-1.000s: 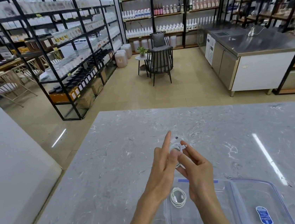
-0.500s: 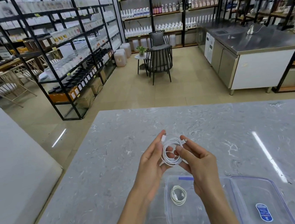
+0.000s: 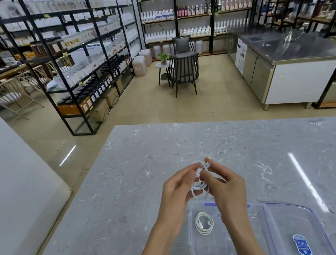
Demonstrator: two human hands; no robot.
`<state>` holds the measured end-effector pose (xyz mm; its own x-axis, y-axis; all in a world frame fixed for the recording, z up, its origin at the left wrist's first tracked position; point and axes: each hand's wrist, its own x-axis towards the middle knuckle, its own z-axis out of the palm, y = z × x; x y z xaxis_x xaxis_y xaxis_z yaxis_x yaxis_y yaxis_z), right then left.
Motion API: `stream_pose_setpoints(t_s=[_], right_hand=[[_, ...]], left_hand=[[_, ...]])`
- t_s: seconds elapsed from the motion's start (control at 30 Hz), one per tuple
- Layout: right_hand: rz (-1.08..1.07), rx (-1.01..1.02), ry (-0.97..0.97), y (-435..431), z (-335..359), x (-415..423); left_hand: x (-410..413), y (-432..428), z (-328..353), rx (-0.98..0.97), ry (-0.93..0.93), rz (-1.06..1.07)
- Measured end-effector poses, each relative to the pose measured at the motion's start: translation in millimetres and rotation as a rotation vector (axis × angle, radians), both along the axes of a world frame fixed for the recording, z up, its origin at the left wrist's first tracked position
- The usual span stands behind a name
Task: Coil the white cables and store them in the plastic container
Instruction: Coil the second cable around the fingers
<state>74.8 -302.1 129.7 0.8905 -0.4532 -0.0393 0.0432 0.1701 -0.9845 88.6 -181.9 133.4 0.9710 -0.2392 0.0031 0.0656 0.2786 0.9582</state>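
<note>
Both hands hold a small coil of white cable (image 3: 199, 187) above the grey marble table (image 3: 128, 194), just beyond the container's far edge. My left hand (image 3: 179, 191) pinches the coil's left side. My right hand (image 3: 224, 186) grips its right side, with a connector end poking up between the fingertips. A second coiled white cable (image 3: 204, 222) lies flat inside the clear plastic container (image 3: 194, 248), which stands on the table below my hands. My right forearm hides part of the container.
The container's clear lid (image 3: 300, 227), with a blue label, lies right of the container. The table's left edge drops to the floor beside a white wall. Shelving, chairs and a steel counter stand far behind.
The loop between my hands has been drawn tighter, and a connector end now sticks up at its top. My fingers have closed in on the coil. The cable in the container has not moved.
</note>
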Motion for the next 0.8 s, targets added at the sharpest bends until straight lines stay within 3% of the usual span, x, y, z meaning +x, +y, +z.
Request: stream_pose_setpoints(t_s=[0.2, 0.3, 0.4, 0.5, 0.63, 0.8], right_hand=[[0.040, 0.047, 0.013, 3, 0, 0], [0.090, 0.067, 0.015, -1, -1, -1], [0.096, -0.002, 0.012, -4, -4, -3], [0.114, -0.024, 0.011, -8, -5, -2], [0.129, -0.040, 0.011, -7, -6, -2], [0.139, -0.065, -0.013, -5, -2, -2]], left_hand=[[-3, -2, -14, 0.204, -0.287, 0.252], [2, 2, -18, 0.298, -0.262, 0.207], [10, 10, -15, 0.441, -0.132, 0.032], [15, 19, -7, 0.361, -0.026, -0.142], [17, 21, -4, 0.244, 0.217, -0.148], [18, 23, -8, -0.189, 0.585, -0.252]])
